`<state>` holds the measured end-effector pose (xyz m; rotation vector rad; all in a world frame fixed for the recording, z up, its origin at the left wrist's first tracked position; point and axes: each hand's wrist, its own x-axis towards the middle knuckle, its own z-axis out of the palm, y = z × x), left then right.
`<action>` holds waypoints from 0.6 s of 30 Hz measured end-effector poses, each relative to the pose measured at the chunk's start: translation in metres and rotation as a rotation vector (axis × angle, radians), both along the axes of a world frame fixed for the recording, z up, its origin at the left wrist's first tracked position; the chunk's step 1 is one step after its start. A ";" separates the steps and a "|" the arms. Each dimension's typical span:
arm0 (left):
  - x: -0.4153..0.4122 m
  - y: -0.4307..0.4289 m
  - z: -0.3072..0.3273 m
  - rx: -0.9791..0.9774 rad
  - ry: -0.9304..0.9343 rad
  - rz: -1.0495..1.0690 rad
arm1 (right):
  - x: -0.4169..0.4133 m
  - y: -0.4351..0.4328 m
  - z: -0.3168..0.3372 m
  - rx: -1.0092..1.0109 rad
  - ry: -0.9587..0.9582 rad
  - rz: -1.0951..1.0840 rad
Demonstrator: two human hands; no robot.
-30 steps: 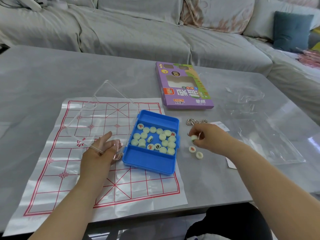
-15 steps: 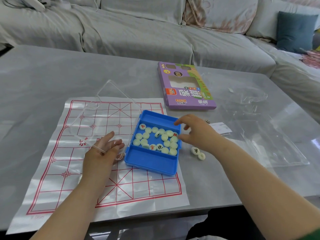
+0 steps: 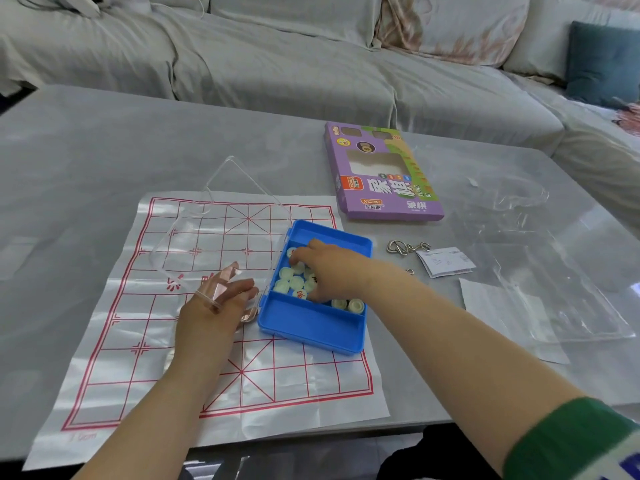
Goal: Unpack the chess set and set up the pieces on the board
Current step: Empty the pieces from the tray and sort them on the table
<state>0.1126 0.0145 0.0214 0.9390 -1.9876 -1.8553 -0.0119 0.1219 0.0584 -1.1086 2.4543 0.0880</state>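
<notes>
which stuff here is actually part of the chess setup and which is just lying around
Part of the job:
paper board
blue tray
round pieces
clear lid
right hand
left hand

Lying about:
purple box
metal rings
leaflet
plastic bag
teal cushion

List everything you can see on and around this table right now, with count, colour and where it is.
Paper board: one, white with red grid, table's near left.
Blue case: one, on the board's right edge, its clear lid open to the left.
Chess pieces: pale round discs, several in the case's far compartment; exact count hidden by the hand.
Purple box: one, flat on the table beyond the case.
Metal puzzle rings: silver, right of the case.
Leaflet: one, white, beside the rings.
Clear plastic wrap: table's right side.
Sofa: grey, behind the table.
Teal cushion: one, far right.
Left hand: steadying the lid.
Right hand: reaching among the pieces.
</notes>
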 end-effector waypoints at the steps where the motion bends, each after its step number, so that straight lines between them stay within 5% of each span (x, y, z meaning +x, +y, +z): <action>1: 0.000 0.000 0.000 -0.007 -0.006 -0.001 | 0.000 -0.002 0.000 0.002 -0.014 -0.005; 18: 0.001 -0.001 -0.003 0.009 0.020 0.001 | 0.001 -0.016 -0.006 0.045 0.114 0.023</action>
